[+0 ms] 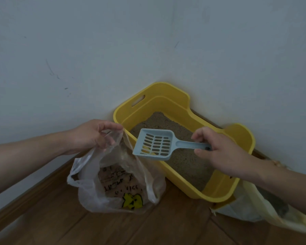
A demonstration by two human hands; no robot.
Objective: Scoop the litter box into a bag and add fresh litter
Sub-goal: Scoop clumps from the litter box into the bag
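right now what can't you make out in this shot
All in the head view:
Inside the plastic bag: cloudy film and print blur the contents.
End of the scoop handle: hidden in the fingers of the right hand.
Some litter: covered by the scoop.
The pale bag beside the litter box: partly behind the right forearm, contents unclear.

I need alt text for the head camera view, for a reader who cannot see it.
A person's right hand holds a light blue litter scoop above a yellow litter box of sandy litter, while the left hand holds open a clear plastic bag on the wood floor beside it. Another pale bag lies right of the box.
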